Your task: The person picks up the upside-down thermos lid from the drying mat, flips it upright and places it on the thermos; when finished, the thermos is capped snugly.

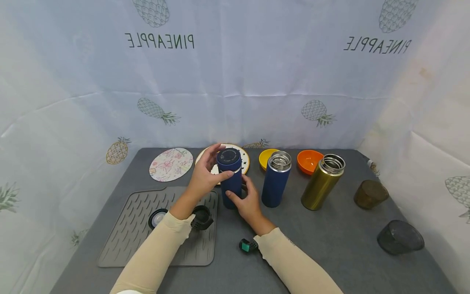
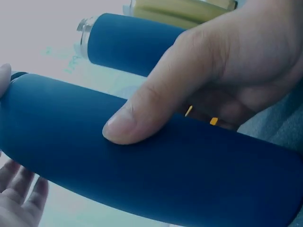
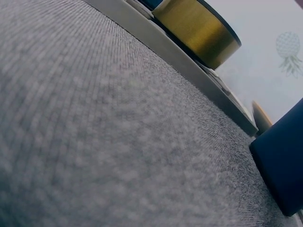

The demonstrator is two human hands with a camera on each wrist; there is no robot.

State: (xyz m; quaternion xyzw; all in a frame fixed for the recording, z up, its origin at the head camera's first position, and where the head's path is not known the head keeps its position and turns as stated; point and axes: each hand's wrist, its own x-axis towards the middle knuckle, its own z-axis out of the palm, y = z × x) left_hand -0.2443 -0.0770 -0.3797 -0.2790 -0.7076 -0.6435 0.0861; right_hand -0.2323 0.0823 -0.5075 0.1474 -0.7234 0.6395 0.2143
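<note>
A dark blue thermos point(image 1: 230, 192) with its lid point(image 1: 229, 157) on stands upright between my hands. My left hand point(image 1: 206, 173) grips it at the lid, thumb across the silver ring and fingers round the far side. Lower down, my right hand point(image 1: 249, 202) holds the body, its thumb point(image 2: 137, 120) lying along the front. At the left edge of the left wrist view, fingers of my left hand point(image 2: 19, 196) curve round the top end. The right wrist view catches only the thermos base point(image 3: 284, 165); the hand itself is out of it.
To the right stand a lidless blue thermos point(image 1: 275, 183) and a lidless gold one point(image 1: 321, 185). Yellow point(image 1: 265, 158) and orange point(image 1: 308, 161) bowls sit behind them, two dark cups point(image 1: 400, 237) farther right. A grey drying mat point(image 1: 125, 228) carries lids, including a gold lid point(image 3: 199, 30).
</note>
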